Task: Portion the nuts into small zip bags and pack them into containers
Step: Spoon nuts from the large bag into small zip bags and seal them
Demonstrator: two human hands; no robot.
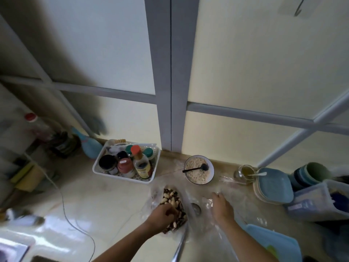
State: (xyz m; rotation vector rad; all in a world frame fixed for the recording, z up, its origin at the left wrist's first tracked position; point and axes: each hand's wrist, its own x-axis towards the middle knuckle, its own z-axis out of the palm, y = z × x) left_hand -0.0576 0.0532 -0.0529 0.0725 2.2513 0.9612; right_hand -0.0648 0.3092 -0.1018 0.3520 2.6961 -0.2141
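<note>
A heap of mixed nuts (171, 200) is seen in an opened clear plastic bag (156, 193) on the counter (105, 203), in front of a white tray of jars (126, 163). The left hand (164, 214) is dug into the nuts, its fingers curled around some. A small clear zip bag (207, 203) just beside the heap is pinched by the right hand (222, 207). A bowl of oats (198, 169) with a dark spoon (196, 168) stands behind; stacked blue plates (273, 184) lie to the right.
</note>
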